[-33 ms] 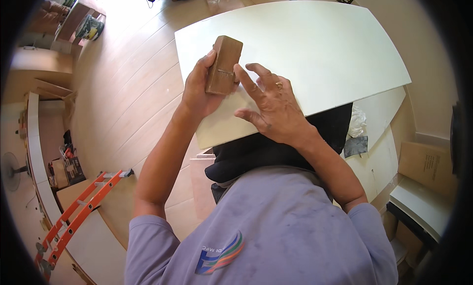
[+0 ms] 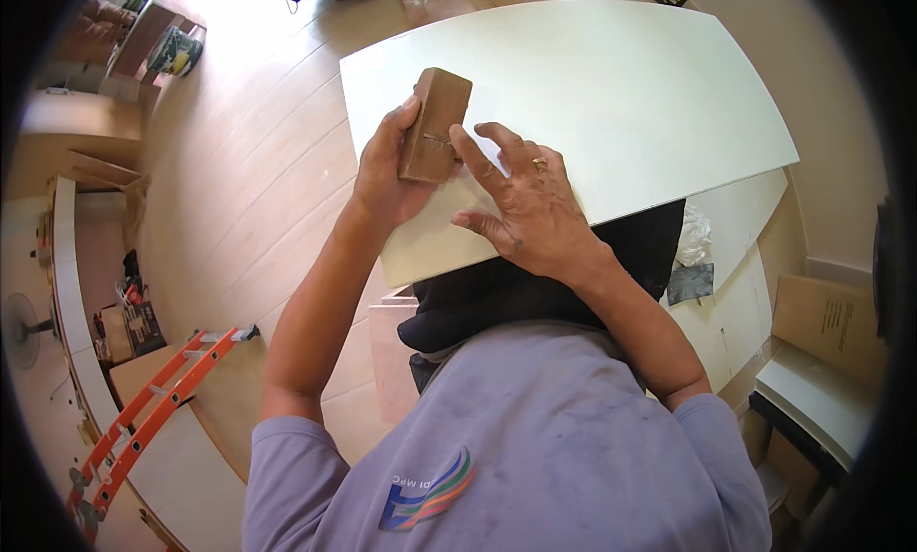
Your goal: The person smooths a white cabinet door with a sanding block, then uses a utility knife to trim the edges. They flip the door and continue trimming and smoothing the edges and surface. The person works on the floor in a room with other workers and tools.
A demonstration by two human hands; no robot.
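Note:
My left hand [image 2: 387, 175] grips a brown wooden block [image 2: 435, 122] from its left side and holds it upright over the near corner of a large white panel [image 2: 621, 84]. My right hand [image 2: 525, 208], wearing a ring, rests beside the block with its fingers spread. Its index fingertip touches the block's lower right face, where a thin pale mark shows. The palm lies over the panel's near edge. Both forearms come up from my grey shirt at the bottom of the view.
A black cloth [image 2: 592, 265] lies under the panel's near edge, with a crumpled white rag [image 2: 694, 235] at its right. An orange ladder [image 2: 143, 418] lies at the lower left, a cardboard box [image 2: 829, 325] at the right, and shelves with clutter [image 2: 143, 36] at the upper left.

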